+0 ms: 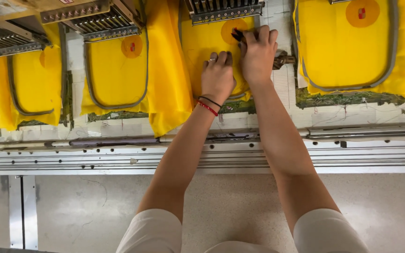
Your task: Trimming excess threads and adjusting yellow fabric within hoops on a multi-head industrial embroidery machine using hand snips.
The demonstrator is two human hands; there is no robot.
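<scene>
A speckled grey floor (pixel 240 211) lies below the long metal machine table (pixel 94 159), evenly lit.

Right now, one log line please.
left hand: flat on yellow fabric | right hand: small dark tool at orange patch

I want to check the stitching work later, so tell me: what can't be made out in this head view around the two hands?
- Dark tool in the right hand: mostly covered by its fingers; kind unclear.
- Orange patch on the middle yellow fabric: the hand hides its centre.
- Hoop frame there: both hands cover most of it.
- Left hand: whether it presses or only rests on the fabric, unclear.
- Machine heads: cut off by the top edge.
</scene>
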